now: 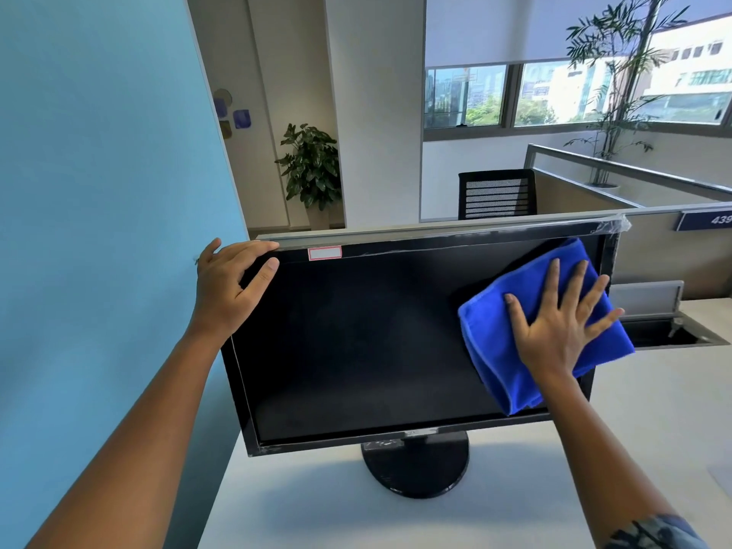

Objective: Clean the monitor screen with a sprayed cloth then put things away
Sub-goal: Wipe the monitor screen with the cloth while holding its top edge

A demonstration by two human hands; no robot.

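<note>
A black monitor [356, 342] with a dark screen stands on a round base [416, 465] on the white desk [317, 509]. My left hand [229, 283] grips its top left corner, thumb on the front bezel. A folded blue cloth [499, 338] lies flat against the right side of the screen. My right hand [562, 322] presses on the cloth with fingers spread wide. No spray bottle is in view.
A blue partition wall [99, 192] runs along the left of the desk. Behind the monitor is a grey cubicle divider [653, 251]. An open cable hatch [665, 330] sits in the desk at the right. A black chair [497, 194] and potted plants stand farther back.
</note>
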